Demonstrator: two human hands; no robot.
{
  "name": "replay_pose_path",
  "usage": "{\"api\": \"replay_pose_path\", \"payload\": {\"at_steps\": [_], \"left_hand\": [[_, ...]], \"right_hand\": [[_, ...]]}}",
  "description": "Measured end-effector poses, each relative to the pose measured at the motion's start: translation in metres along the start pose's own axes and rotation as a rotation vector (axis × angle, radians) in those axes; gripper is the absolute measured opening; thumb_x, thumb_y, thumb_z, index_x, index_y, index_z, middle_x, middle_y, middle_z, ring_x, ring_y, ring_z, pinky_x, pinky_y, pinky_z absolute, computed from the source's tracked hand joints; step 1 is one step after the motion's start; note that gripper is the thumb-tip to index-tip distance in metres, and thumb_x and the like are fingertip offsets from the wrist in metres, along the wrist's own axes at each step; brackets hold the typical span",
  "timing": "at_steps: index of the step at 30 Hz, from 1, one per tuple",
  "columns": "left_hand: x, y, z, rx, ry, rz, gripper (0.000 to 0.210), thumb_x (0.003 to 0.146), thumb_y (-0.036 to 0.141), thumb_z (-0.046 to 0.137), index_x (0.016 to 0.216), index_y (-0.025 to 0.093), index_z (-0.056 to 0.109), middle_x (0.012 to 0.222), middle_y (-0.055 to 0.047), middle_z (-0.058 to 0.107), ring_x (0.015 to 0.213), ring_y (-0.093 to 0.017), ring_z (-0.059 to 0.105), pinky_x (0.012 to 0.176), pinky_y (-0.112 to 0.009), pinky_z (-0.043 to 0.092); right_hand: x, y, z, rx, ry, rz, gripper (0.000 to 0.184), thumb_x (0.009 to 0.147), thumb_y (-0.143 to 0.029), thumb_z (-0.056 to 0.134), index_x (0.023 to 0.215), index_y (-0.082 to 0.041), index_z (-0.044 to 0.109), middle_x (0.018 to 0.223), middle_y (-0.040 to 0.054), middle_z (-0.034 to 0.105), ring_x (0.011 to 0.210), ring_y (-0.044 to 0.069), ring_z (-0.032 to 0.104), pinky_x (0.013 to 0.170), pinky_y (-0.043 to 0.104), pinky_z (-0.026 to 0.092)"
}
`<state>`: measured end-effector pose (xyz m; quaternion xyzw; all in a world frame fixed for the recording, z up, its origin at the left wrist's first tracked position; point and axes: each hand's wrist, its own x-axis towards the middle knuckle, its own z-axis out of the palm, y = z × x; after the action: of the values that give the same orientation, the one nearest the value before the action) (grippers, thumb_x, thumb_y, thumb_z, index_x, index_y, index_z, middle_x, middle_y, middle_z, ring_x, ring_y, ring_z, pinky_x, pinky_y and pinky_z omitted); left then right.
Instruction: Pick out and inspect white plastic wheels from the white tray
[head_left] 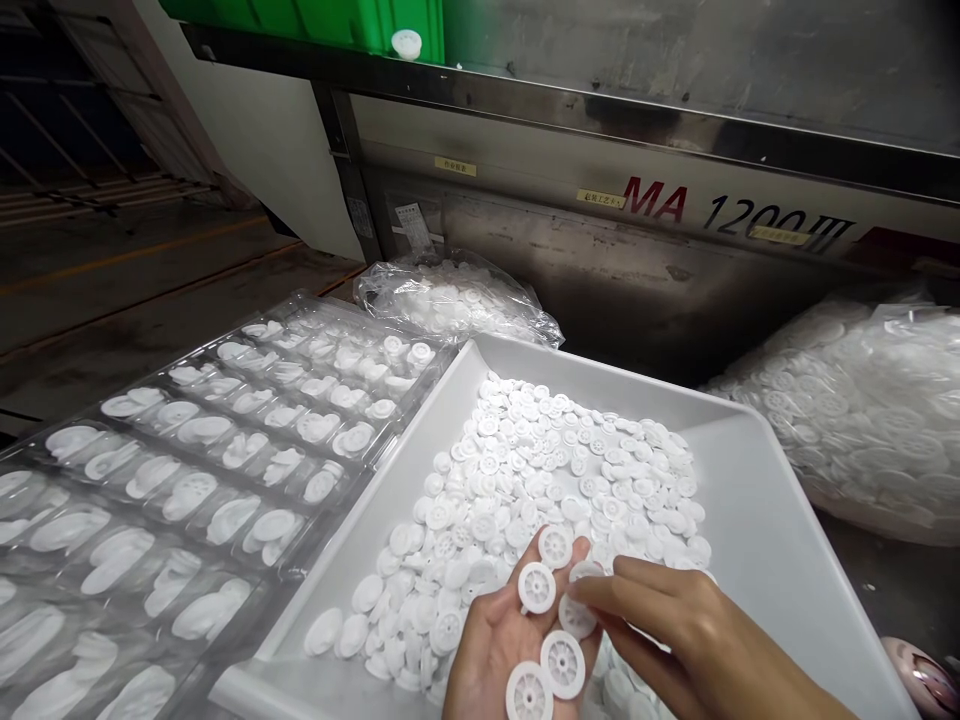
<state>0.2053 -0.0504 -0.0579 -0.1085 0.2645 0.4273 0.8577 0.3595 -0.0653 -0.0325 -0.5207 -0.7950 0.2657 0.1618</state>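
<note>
My left hand (491,645) is cupped palm up over the grey bin, with several small white plastic wheels (537,587) resting on its palm and fingers. They are round, with spokes and a hub. My right hand (679,620) reaches across from the right. Its thumb and fingertips are closed on another white plastic wheel (579,612) beside my left fingers, partly covering it. Below both hands a heap of the same wheels (555,460) covers much of the floor of the grey bin (757,500).
At left, clear compartment trays (300,560) hold white parts. Clear bags of wheels lie behind the bin (457,300) and to its right (870,410). Above runs a metal machine ledge (600,110) with a green crate (322,25) and one white part (406,44).
</note>
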Motion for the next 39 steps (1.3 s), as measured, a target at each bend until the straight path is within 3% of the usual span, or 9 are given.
{"api": "replay_pose_path", "payload": {"at_steps": [6,10,15,21,24,28,31,34,39], "left_hand": [[-0.004,0.006,0.01,0.05,0.088,-0.061,0.053,0.09,0.032,0.034,0.138,0.011,0.023,0.123,-0.018,0.059,0.11,-0.026,0.057,0.097,-0.043,0.036],[-0.006,0.006,0.014,0.056,0.083,-0.052,0.055,0.091,0.031,0.034,0.14,0.012,0.019,0.125,-0.017,0.057,0.111,-0.024,0.056,0.096,-0.039,0.037],[-0.006,0.004,0.012,0.039,0.078,-0.035,0.055,0.091,0.025,0.031,0.142,0.012,0.014,0.118,-0.017,0.062,0.106,-0.023,0.06,0.095,-0.042,0.039],[-0.005,0.0,0.012,0.037,0.09,0.028,0.055,0.09,0.022,0.031,0.141,0.008,0.015,0.114,-0.018,0.065,0.102,-0.026,0.063,0.096,-0.045,0.041],[-0.004,-0.002,0.011,0.11,0.153,0.097,0.052,0.085,0.014,0.036,0.136,0.003,0.031,0.117,-0.024,0.061,0.105,-0.032,0.06,0.096,-0.053,0.04],[-0.003,-0.002,0.007,0.158,0.128,0.125,0.034,0.081,0.017,0.044,0.103,0.009,0.067,0.119,-0.026,0.059,0.111,-0.036,0.055,0.1,-0.056,0.033],[-0.003,0.0,0.005,0.153,0.093,0.084,0.032,0.082,0.023,0.044,0.1,0.015,0.07,0.121,-0.023,0.058,0.114,-0.032,0.053,0.105,-0.051,0.026],[-0.004,0.002,0.004,0.153,0.095,0.073,0.032,0.082,0.022,0.043,0.101,0.016,0.069,0.121,-0.022,0.058,0.114,-0.03,0.054,0.105,-0.049,0.027],[-0.005,0.002,0.004,0.125,0.056,0.065,0.037,0.087,0.024,0.037,0.106,0.014,0.066,0.123,-0.02,0.057,0.114,-0.028,0.055,0.106,-0.047,0.026]], "right_hand": [[-0.004,-0.002,-0.009,0.068,-0.086,0.071,0.019,0.091,-0.021,0.049,0.107,-0.03,0.052,0.091,-0.0052,0.064,0.083,0.012,0.063,0.074,0.023,0.049],[-0.004,-0.004,-0.013,0.108,-0.066,0.084,0.026,0.088,-0.022,0.055,0.11,-0.035,0.051,0.096,-0.0079,0.065,0.088,0.013,0.063,0.068,0.02,0.049],[-0.003,-0.005,-0.018,0.183,-0.055,0.117,0.026,0.085,-0.019,0.059,0.104,-0.036,0.052,0.087,-0.0121,0.065,0.071,0.009,0.061,0.065,0.018,0.047],[-0.011,-0.002,-0.023,0.082,0.042,0.074,0.031,0.086,-0.03,0.058,0.114,-0.04,0.048,0.088,-0.0101,0.066,0.073,0.011,0.062,0.057,0.017,0.049],[-0.013,0.002,-0.025,0.086,0.031,0.104,0.03,0.086,-0.03,0.058,0.113,-0.04,0.047,0.098,-0.0092,0.066,0.075,0.01,0.062,0.062,0.017,0.051],[-0.012,0.008,-0.027,0.047,0.005,0.139,0.03,0.086,-0.034,0.057,0.113,-0.039,0.045,0.08,-0.0079,0.061,0.067,0.009,0.058,0.061,0.018,0.049],[-0.012,0.012,-0.028,0.033,-0.047,0.174,0.034,0.088,-0.034,0.056,0.118,-0.04,0.04,0.076,-0.0084,0.056,0.068,0.01,0.055,0.063,0.019,0.047],[-0.012,0.01,-0.03,0.027,-0.076,0.187,0.037,0.088,-0.033,0.056,0.12,-0.041,0.039,0.077,-0.0079,0.053,0.07,0.01,0.053,0.066,0.019,0.046],[-0.011,0.0,-0.032,0.104,-0.125,0.162,0.038,0.085,-0.024,0.057,0.118,-0.038,0.045,0.089,-0.0081,0.063,0.072,0.01,0.059,0.064,0.018,0.047]]}}
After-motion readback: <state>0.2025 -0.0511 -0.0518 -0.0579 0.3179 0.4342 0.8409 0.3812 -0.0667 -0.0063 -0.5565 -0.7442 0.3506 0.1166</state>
